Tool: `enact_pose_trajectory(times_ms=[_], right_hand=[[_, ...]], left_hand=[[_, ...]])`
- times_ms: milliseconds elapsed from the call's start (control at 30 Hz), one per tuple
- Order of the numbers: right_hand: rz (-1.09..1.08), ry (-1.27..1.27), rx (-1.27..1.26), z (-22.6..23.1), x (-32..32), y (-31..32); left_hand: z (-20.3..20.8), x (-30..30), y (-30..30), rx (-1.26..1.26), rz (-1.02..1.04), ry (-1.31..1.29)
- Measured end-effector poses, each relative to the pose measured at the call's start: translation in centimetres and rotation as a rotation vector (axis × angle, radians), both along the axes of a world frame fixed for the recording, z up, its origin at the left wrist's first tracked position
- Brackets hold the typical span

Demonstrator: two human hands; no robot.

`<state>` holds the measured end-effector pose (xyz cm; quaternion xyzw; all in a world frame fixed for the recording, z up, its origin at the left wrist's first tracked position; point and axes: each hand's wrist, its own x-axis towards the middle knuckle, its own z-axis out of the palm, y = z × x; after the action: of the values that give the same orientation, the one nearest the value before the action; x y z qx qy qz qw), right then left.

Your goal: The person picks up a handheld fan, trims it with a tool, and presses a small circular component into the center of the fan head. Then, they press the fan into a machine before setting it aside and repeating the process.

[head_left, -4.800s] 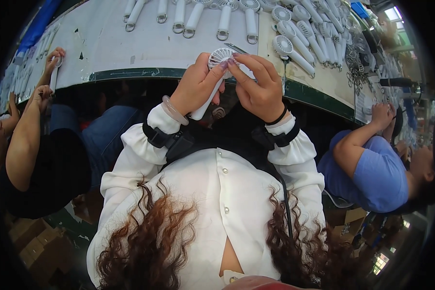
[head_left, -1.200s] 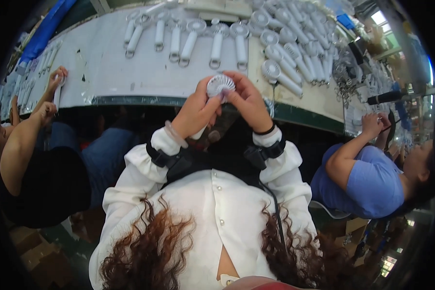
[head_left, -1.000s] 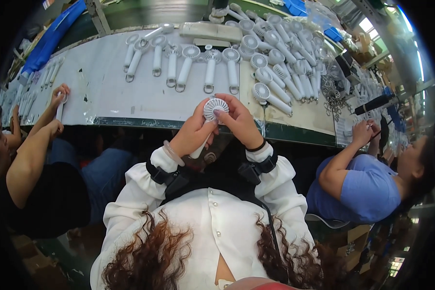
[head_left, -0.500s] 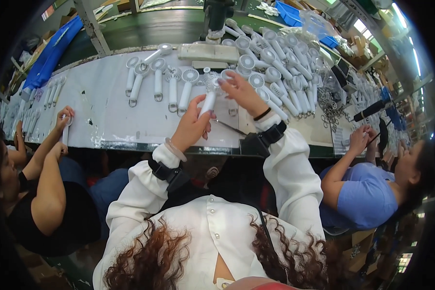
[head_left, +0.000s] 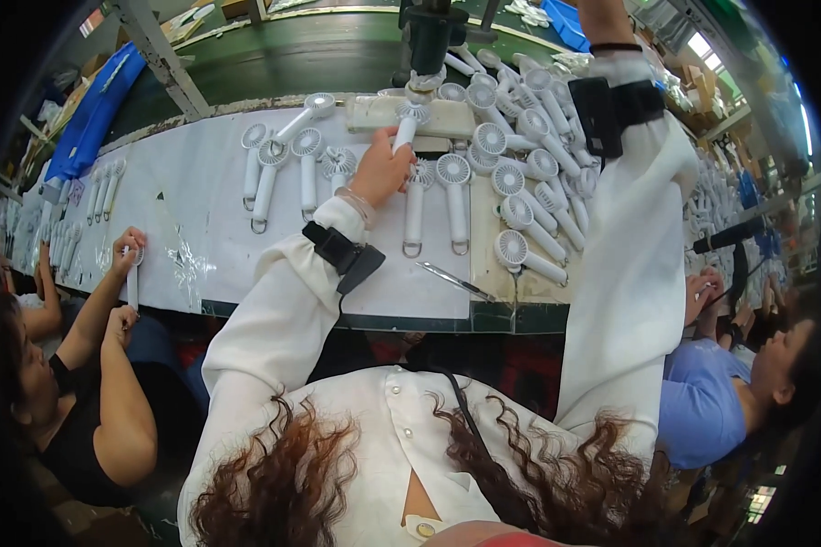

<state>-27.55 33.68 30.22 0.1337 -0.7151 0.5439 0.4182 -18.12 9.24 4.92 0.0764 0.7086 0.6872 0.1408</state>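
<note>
My left hand (head_left: 383, 169) is closed round the handle of a small white handheld fan (head_left: 403, 137). The fan's round head sits directly under the dark green press (head_left: 429, 41), beside a pale block (head_left: 365, 115). Whether the press tip touches the fan I cannot tell. My right arm (head_left: 625, 173) reaches up past the top edge, and the hand itself is out of the picture. Two more handheld fans (head_left: 453, 196) lie on the white table just right of my left wrist. A slim metal tool (head_left: 454, 281) rests near the table's front edge.
A heap of white fans (head_left: 529, 137) covers the table's right side. Several fans (head_left: 266, 173) lie at the left. A co-worker in black (head_left: 91, 392) sits left and holds a fan; another in blue (head_left: 707, 392) sits right. A metal post (head_left: 160, 59) stands behind.
My left hand has carried the fan forward to beneath the press. My right hand has left the fan and risen out of the top of the picture.
</note>
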Motion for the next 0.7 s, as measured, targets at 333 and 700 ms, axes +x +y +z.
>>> enact_pose_trajectory(times_ms=[333, 700], right_hand=[[1.103, -0.490, -0.766, 3.8, 0.9, -2.5], [0.860, -0.776, 0.489, -1.7, 14.8, -0.4]], left_hand=[[-1.7, -0.8, 1.4, -0.053, -0.008, 0.013], [-1.8, -2.5, 4.0, -0.157, 0.051, 0.051]])
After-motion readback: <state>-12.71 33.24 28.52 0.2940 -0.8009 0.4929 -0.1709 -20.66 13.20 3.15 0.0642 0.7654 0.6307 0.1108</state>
